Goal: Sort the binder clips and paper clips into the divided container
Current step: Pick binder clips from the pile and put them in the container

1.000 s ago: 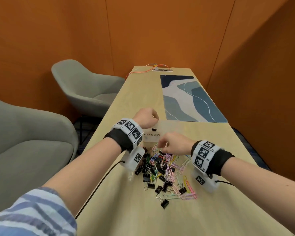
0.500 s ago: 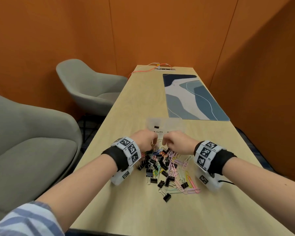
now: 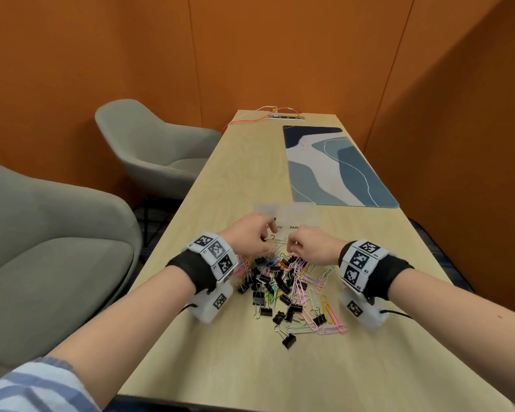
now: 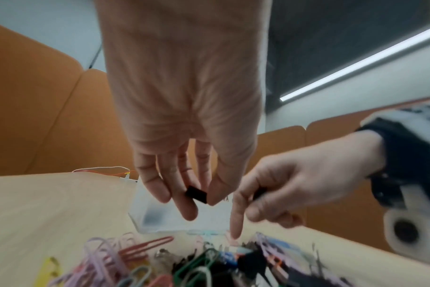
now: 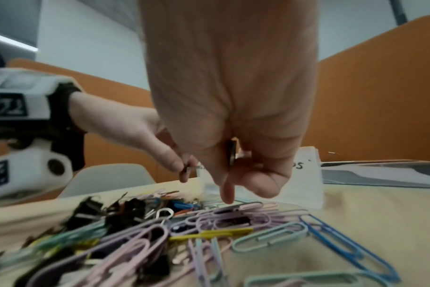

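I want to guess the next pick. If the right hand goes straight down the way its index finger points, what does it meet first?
Probably the clip pile: the right hand's straight index finger points down at the pale paper clips on its far edge, just before the container. Depth is unclear.

Even bright overhead light, soft shadows; wrist views blurred near lens, edges bent wide-angle.

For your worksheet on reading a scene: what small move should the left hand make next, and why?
Probably carry the black binder clip pinched in the left hand forward and drop it into the divided container just beyond, on its binder-clip side, since the clip is already lifted off the pile.
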{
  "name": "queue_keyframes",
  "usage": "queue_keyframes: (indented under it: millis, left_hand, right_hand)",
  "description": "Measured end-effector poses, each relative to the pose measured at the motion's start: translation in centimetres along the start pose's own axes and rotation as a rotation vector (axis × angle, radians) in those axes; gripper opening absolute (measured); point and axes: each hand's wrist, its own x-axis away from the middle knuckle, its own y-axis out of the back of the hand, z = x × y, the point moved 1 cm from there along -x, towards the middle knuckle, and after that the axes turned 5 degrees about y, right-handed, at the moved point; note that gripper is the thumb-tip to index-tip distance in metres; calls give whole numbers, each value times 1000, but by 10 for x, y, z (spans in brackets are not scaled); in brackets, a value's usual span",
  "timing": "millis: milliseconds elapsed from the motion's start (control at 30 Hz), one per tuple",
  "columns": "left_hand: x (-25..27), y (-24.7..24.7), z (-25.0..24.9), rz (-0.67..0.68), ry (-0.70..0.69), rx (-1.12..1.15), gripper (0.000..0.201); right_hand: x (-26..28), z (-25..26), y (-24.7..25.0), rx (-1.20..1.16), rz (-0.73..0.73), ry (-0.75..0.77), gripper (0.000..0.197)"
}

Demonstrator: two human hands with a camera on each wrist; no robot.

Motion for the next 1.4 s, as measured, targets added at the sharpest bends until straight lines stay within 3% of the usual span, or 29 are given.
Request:
queue_keyframes:
  millis: [167, 400, 467, 800, 933, 1033, 1267, 1400]
  left_hand:
    - [5, 1, 0, 100, 59, 19, 29]
    - [8, -13, -1, 187, 172, -3, 19]
    - [8, -16, 5, 185, 200, -33, 24]
    - [7, -14, 19, 169, 42, -165, 27]
    - [3, -14, 17, 169, 16, -217, 28]
    - [2, -14, 17, 194, 22, -203, 27]
    - [3, -3, 14, 94, 18, -101, 26]
    - [1, 2, 9, 54, 35, -11, 21]
  right_hand:
    - [-5, 2, -15, 180, 7, 34, 24]
    - [-10, 4, -19, 231, -7, 59, 14]
    - [-9, 4, -20, 235, -12, 76, 14]
    - [-2, 0, -15, 223, -2, 127, 9]
    - [0, 0, -10, 215, 22, 148, 17]
    - [0, -2, -6, 237, 58, 167, 19]
    - [4, -5, -4, 310, 62, 203, 15]
    - [0, -5, -2, 302, 134, 178, 12]
